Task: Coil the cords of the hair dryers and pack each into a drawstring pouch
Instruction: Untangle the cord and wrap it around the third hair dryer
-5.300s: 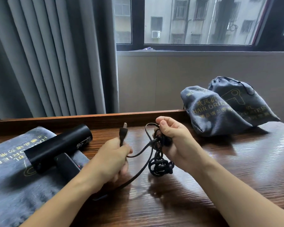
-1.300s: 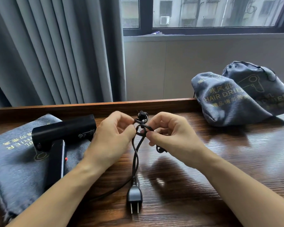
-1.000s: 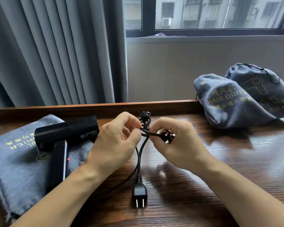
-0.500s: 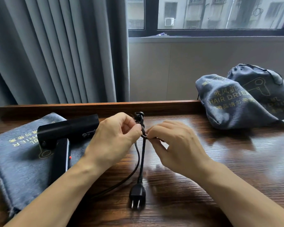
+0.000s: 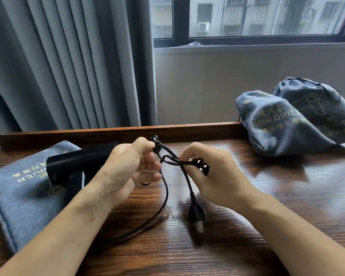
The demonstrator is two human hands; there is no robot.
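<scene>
A black hair dryer (image 5: 76, 162) lies on a flat grey drawstring pouch (image 5: 20, 188) at the left of the wooden table (image 5: 287, 196). Its black cord (image 5: 163, 198) runs up between my hands. My left hand (image 5: 129, 168) pinches a bunched part of the cord near its top. My right hand (image 5: 209, 174) grips a strand with a small coiled section that crosses to the left hand. The plug (image 5: 196, 215) hangs below my right hand, just above the table.
Two filled grey pouches (image 5: 277, 124) (image 5: 319, 104) printed with "HAIR DRIER" sit at the back right. A raised wooden ledge (image 5: 187, 130) runs along the table's far edge. Grey curtains (image 5: 68, 62) hang behind on the left, and a window is above.
My right hand has pulled to the right with its strand, so the cord now stretches between the hands. The plug has swung right. The dryer has not moved.
</scene>
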